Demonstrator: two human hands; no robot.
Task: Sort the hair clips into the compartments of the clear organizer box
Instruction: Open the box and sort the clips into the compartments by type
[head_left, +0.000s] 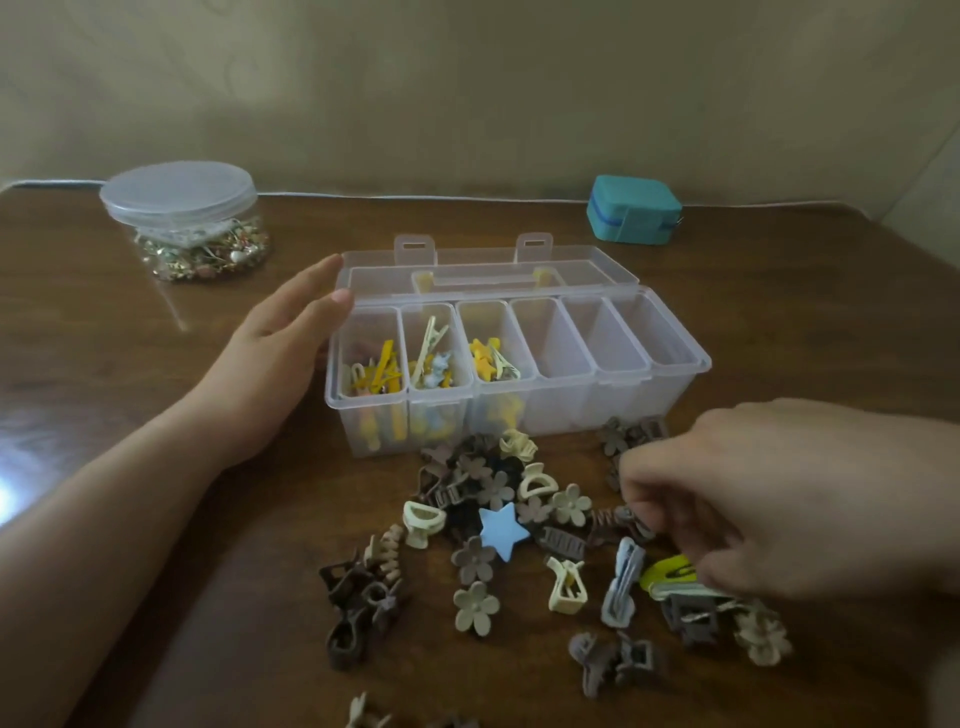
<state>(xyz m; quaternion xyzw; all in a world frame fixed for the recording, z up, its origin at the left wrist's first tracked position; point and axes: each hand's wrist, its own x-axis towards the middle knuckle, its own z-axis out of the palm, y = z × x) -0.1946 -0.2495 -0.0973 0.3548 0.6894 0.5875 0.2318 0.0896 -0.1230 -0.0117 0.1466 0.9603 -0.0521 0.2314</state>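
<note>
Brown, taupe and cream claw clips and flower clips (477, 608) are scattered nearest the viewer on the dark wooden table (156, 519), with a pale blue star clip (503, 530) lying in the middle of the pile. At about four o'clock from the star, the right hand (769, 499) is blurred over the heap, its fingers curled downward among the clips beside a yellow snap clip (667, 569); whether anything is pinched cannot be told. Just beyond the pile, at twelve o'clock, the clear organizer box (519, 410) is seen with its lid (483, 270) laid open behind it. Six compartments are counted: the three on the left are filled with yellow, cream and pale blue clips, and nothing can be made out in the three on the right. The left hand (280, 343) is laid against the box's left end, at nine o'clock, with fingers straight and the thumb touching the rim. Farther back, a lidded clear jar (182, 218) of small trinkets is placed at ten o'clock, and a teal zipped case (634, 210) at one o'clock, near the wall.
</note>
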